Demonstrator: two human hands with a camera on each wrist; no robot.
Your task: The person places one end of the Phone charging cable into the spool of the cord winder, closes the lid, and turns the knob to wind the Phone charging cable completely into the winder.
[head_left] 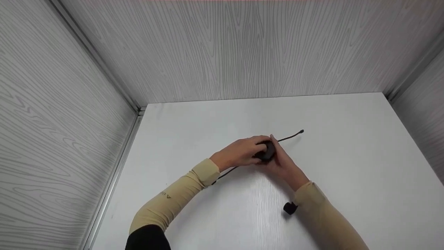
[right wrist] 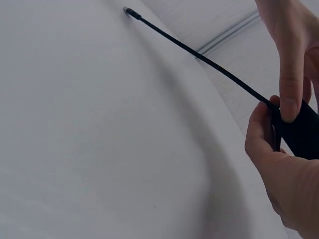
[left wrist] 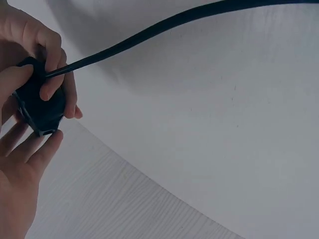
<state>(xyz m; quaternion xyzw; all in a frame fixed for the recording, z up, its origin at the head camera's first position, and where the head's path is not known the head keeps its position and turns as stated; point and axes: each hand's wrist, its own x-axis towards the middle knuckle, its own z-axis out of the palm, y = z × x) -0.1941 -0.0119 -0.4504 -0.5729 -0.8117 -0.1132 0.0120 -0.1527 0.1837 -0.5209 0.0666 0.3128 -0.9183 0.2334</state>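
Observation:
Both hands hold a flat black cable case [head_left: 269,152] with angular edges, over the middle of the white table. My left hand [head_left: 239,152] grips it from the left, fingers bent over its upper side. From the right, my right hand [head_left: 282,165] holds its other side, with a finger stretched along the edge. A thin black cable [head_left: 289,137] sticks out past both hands, one length to the upper right, one toward the left cuff. In the right wrist view, a plug [right wrist: 132,14] tips the cable. Fingers cover much of the case [left wrist: 42,109] in the left wrist view.
The white tabletop [head_left: 194,121] is bounded by a wood-grain back wall [head_left: 222,52] and side walls, with a metal rail [head_left: 119,163] along the left. A small black block [head_left: 290,208] sits at the right sleeve's cuff.

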